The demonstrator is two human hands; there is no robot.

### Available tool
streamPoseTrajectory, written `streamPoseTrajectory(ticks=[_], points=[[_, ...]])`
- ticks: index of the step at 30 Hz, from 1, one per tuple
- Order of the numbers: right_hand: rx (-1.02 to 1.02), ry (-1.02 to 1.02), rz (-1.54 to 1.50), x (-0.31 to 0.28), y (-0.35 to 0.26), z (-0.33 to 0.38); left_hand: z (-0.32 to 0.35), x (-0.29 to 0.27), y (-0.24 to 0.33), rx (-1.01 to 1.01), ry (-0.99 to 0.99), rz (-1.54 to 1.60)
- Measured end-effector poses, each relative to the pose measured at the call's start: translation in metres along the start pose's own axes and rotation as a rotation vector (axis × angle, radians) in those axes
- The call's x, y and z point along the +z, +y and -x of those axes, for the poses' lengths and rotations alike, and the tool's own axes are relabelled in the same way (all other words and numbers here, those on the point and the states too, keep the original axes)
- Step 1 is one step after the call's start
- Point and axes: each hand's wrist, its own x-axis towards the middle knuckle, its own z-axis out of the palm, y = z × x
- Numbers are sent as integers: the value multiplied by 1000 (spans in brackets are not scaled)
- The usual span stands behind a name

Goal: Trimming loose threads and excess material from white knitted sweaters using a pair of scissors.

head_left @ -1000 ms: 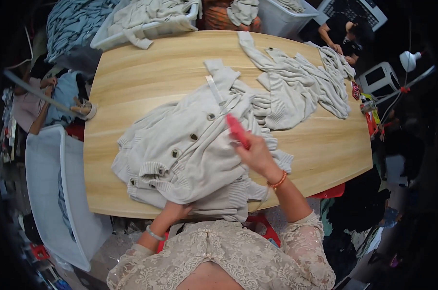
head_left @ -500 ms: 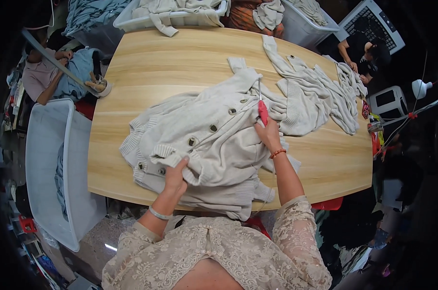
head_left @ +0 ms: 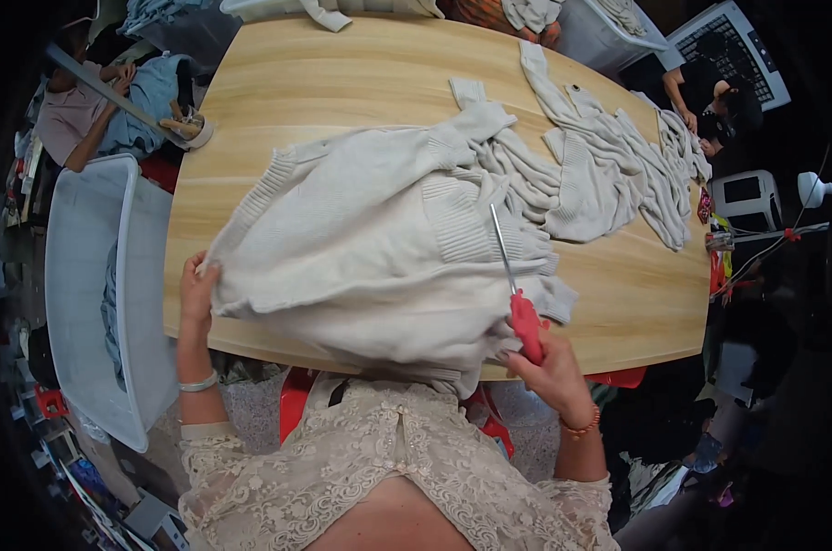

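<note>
A cream knitted cardigan [head_left: 342,239] lies spread over the near half of the wooden table, with ribbed edges showing and no buttons visible on its upper side. My left hand [head_left: 197,289] grips its left edge between thumb and fingers. In my right hand [head_left: 553,375], held at the near right side of the cardigan, is a red-handled tool [head_left: 526,326] with a long slim metal shaft pointing away from me over the knit. That hand's fingertips lie close to the cardigan's edge; whether they also pinch the cloth cannot be made out.
More cream knitwear [head_left: 608,174] lies heaped at the table's right. A white tub [head_left: 85,303] with blue-grey cloth stands left of the table [head_left: 361,73]. One person [head_left: 72,119] handles blue-grey cloth at far left; another person [head_left: 709,101] works at far right. A lamp [head_left: 812,189] hangs right.
The cardigan has been turned over, so its buttoned front no longer shows. My left hand has moved left to its edge. My right hand has come nearer and right with the red-handled tool.
</note>
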Motion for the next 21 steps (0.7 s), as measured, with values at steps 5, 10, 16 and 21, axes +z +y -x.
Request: streamPoseTrajectory(ticks=[5, 10, 16, 21], points=[[-125, 304, 174, 36, 64, -49, 47, 84, -10, 699, -223, -744], [-154, 209, 265, 46, 103, -89, 56, 93, -32, 730, -506, -897], [-40, 310, 356, 53, 147, -94, 72, 92, -16, 792, -636, -987], [-52, 279, 251, 41, 138, -86, 75, 80, -44, 948, -578, -1074]])
